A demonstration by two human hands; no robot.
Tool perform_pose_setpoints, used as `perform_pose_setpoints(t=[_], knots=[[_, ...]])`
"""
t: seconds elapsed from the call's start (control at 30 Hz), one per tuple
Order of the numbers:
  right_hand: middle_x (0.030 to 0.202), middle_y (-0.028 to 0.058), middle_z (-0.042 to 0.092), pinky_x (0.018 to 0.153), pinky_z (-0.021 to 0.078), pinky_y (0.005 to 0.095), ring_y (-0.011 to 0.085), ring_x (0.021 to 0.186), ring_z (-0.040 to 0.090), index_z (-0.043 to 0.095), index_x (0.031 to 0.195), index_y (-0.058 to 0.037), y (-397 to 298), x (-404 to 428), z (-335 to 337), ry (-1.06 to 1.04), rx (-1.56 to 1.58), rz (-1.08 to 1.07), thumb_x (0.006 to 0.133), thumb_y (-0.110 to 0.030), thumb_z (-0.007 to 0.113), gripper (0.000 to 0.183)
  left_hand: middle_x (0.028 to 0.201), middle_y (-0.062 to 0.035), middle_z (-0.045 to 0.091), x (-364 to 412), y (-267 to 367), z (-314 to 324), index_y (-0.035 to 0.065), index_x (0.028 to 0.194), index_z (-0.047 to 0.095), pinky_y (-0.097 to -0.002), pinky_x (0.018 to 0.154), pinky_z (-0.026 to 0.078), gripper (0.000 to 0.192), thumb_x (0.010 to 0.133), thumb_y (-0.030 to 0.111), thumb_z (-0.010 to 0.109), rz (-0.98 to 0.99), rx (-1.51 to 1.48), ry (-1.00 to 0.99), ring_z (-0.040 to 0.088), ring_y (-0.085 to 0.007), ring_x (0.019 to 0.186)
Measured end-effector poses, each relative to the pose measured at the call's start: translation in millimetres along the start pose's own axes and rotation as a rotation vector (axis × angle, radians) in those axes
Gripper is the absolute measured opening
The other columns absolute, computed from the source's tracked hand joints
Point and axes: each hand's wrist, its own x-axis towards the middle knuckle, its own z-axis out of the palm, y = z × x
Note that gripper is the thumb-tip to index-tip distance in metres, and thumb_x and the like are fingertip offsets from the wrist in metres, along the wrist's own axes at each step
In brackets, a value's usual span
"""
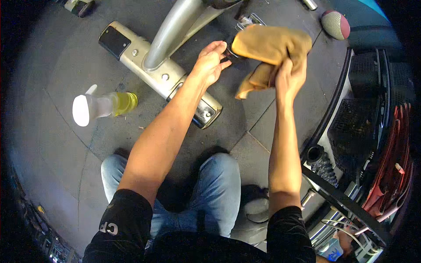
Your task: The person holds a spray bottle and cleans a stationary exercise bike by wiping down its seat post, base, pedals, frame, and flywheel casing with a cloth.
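Note:
My right hand (291, 80) grips a tan cloth (269, 44), bunched at the palm, with one flap spread to the left and a folded end hanging below. The cloth is blurred. My left hand (210, 62) is just left of it, thumb and fingers bent close together. At its fingertips is a small dark curved part (232, 52); whether I hold or only touch it, I cannot tell. Below my left hand and forearm lies the metal foot (151, 72) of a floor-standing machine, with bolts and black end plates. A thick grey tube (174, 31) rises from it.
Left of the foot is a spray bottle (105, 105) with yellow liquid. A grey and red ball (335, 24) lies far right on the dark tiled floor (65, 157). To my right are a black-edged frame (342, 200), a ribbed black hose (322, 164) and red material (388, 164).

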Motion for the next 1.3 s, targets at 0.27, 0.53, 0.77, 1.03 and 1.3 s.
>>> perform_pose_setpoints(t=[0.27, 0.53, 0.77, 1.03, 1.3], knots=[[0.1, 0.0219, 0.057, 0.072, 0.0547, 0.0461, 0.0368, 0.082, 0.067, 0.07, 0.095, -0.0082, -40.7, 11.6, 67.3, -0.67, -0.688, -0.355, 0.084, -0.02, 0.054, 0.022, 0.104, -0.0045, 0.061, -3.4, 8.8, -17.2, 0.009, 0.106, 0.057, -0.0488, 0.089, 0.046, 0.012, 0.094, 0.01, 0.054, 0.041, 0.009, -0.049, 0.058, -0.0237, 0.094], [0.101, 0.0254, 0.064, 0.082, 0.052, 0.048, 0.0399, 0.1, 0.063, 0.065, 0.115, -0.0129, -17.7, -12.4, -22.6, -0.258, -0.698, 0.317, 0.088, -0.021, 0.058, 0.029, 0.102, -0.0011, 0.057, -2.3, 3.2, -0.6, 0.0116, 0.108, 0.056, -0.0527, 0.097, 0.043, 0.014, 0.097, 0.02, 0.057, 0.014, 0.112, 0.029, 0.052, -0.0206, 0.096], [0.1, 0.0225, 0.063, 0.062, 0.0546, 0.0444, 0.0327, 0.072, 0.069, 0.071, 0.081, -0.0048, -28.8, 13.0, 84.3, -0.599, -0.824, -0.451, 0.085, -0.019, 0.051, 0.026, 0.103, -0.0023, 0.058, 0.6, 0.3, 8.5, 0.0139, 0.108, 0.055, -0.0457, 0.088, 0.049, 0.013, 0.096, 0.014, 0.054, 0.068, 0.053, -0.1, 0.052, -0.0202, 0.097], [0.114, 0.0174, 0.066, 0.083, 0.0534, 0.0446, 0.0359, 0.098, 0.066, 0.054, 0.132, -0.0125, 4.6, -30.9, -24.3, -0.706, -0.556, 0.663, 0.087, -0.026, 0.061, 0.047, 0.113, -0.008, 0.055, -5.2, 11.1, 4.4, 0.0073, 0.113, 0.053, -0.0453, 0.091, 0.048, 0.029, 0.094, 0.028, 0.062, -0.01, 0.232, -0.006, 0.05, -0.0261, 0.109], [0.135, 0.008, 0.051, 0.092, 0.051, 0.0406, 0.0245, 0.114, 0.057, 0.032, 0.147, -0.0105, 15.7, -85.9, 71.2, -0.305, 1.591, 0.999, 0.094, -0.018, 0.062, 0.062, 0.141, -0.012, 0.044, -32.1, 29.2, 10.0, 0.0027, 0.141, 0.039, -0.0437, 0.107, 0.033, 0.066, 0.095, 0.049, 0.053, 0.125, 0.577, 0.161, 0.043, -0.0257, 0.125]])
